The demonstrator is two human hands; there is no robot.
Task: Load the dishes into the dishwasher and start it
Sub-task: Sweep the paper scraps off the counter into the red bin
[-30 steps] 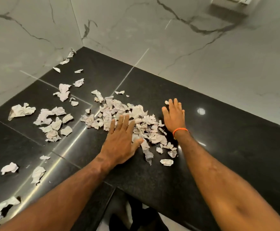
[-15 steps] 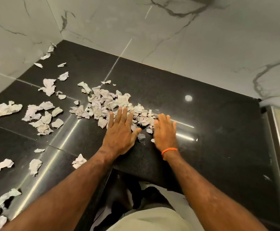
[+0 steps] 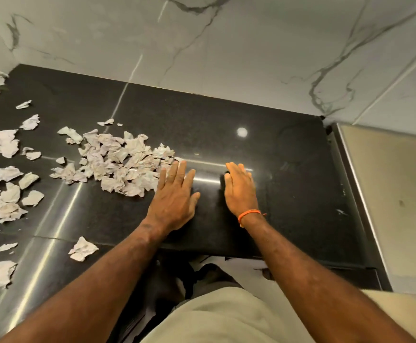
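Black polished stone counter holds only torn white paper scraps at frame left; our left hand and right hand lie flat, holding nothing; no dishes or dishwasher in view, loading not begun.

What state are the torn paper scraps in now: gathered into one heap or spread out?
Mostly heaped: a main pile of paper scraps lies beside the left hand, while stray pieces remain scattered across the black counter.
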